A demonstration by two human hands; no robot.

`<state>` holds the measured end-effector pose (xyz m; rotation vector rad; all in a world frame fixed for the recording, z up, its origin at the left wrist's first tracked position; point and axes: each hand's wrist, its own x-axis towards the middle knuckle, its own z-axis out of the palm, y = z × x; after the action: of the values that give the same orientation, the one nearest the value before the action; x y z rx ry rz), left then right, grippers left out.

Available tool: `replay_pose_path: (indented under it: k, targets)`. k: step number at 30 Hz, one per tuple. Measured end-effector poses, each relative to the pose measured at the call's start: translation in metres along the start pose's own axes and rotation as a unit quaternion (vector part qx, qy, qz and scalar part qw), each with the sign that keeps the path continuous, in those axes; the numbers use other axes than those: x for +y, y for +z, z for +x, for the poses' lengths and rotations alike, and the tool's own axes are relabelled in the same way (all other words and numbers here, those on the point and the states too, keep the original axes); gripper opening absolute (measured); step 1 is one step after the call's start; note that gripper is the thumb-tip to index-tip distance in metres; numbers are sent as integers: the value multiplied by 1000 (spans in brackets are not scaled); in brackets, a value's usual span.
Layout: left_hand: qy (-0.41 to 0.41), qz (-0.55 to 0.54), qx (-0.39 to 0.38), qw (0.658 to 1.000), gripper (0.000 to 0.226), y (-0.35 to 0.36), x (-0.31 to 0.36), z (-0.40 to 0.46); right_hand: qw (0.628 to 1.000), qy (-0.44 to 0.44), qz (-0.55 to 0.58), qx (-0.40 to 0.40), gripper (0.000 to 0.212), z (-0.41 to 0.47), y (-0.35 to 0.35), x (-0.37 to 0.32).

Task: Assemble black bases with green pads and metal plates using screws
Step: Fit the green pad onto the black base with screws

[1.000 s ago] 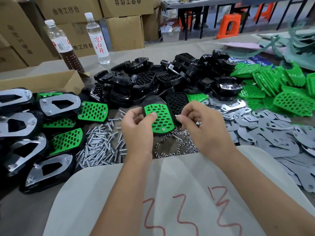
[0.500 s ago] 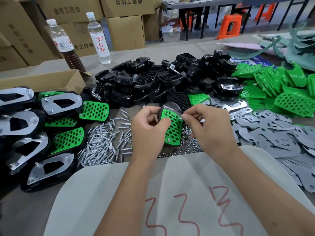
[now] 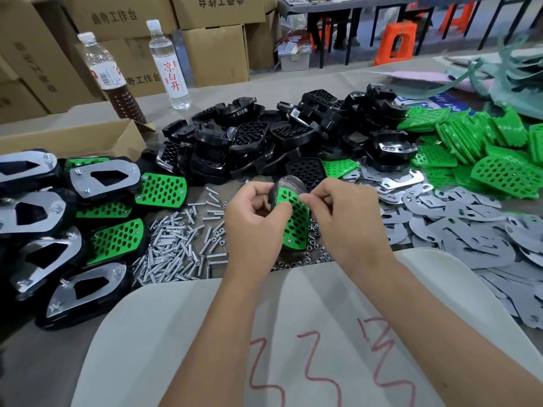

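- Green against black is what we have between our hands: the green pad (image 3: 295,221) sits on a black base (image 3: 274,193), and we hold the pair raised over the table, near the front edge, directly ahead of us.
- Our left hand (image 3: 253,223) curls round the left edge of the piece, thumb on the green face. It carries the weight, as far as we can judge.
- Our right hand (image 3: 342,221) pinches at the pad's upper right corner, fingertips drawn tight together. Whether a screw or a nut sits in that pinch we cannot tell; it is too small and covered.
- The piece is tilted, its long axis running from a near end low down to a far end up and away from us, with the green face turned toward our right hand. That is the relation the next move turns on: the fastening hole lies at the far, upper end, just at the right fingertips, so the right hand is the nearer one to work it while the left steadies.
- One screw head already shows at the pad's near lower corner.
- Just beyond and below the hands lie loose screws (image 3: 179,248) to the left and small nuts (image 3: 305,258) under the piece.
- Further left stand finished assemblies (image 3: 105,176) with metal faces; to the right, a spread of metal plates (image 3: 470,227).
- Farthest back are the heap of bare black bases (image 3: 249,142) and the stack of green pads (image 3: 482,136).
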<state>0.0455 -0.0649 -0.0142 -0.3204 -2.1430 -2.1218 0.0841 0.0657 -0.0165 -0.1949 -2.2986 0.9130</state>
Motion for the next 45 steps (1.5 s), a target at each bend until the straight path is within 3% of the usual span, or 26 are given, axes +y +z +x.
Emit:
replay_pose_path:
  k: [4,9,14,19,23,28,33,38,45]
  targets:
    - [13,20,-13,1000,21,-1,-1,-1,997,59,45,-14,29,0,1,2]
    - [8,10,-9,1000,21,-2,-1,-1,998,11,-36,-48,30,3,-2,-2]
    - [3,-6,-7,1000,20,-2,-4,0,998,58,-11,-28,32,-1,4,-5]
    - [-10,-40,17,999,15,-3,-7,1,998,52,-40,-18,33,-3,12,-13]
    - [5,-24,9,1000,14,-2,-6,0,994,110,4,-15,37,1,12,-10]
    - [5,-67,58,996,16,-1,-6,0,990,86,109,4,35,-2,11,-17]
    - [-36,-104,56,992,18,-2,-7,11,943,162,286,-54,33,11,4,-4]
    - [-18,-93,-4,995,19,1,-4,24,932,179,297,-109,24,23,4,8]
    - [-21,-113,-17,993,16,2,-4,22,937,154,297,-96,16,24,4,10]
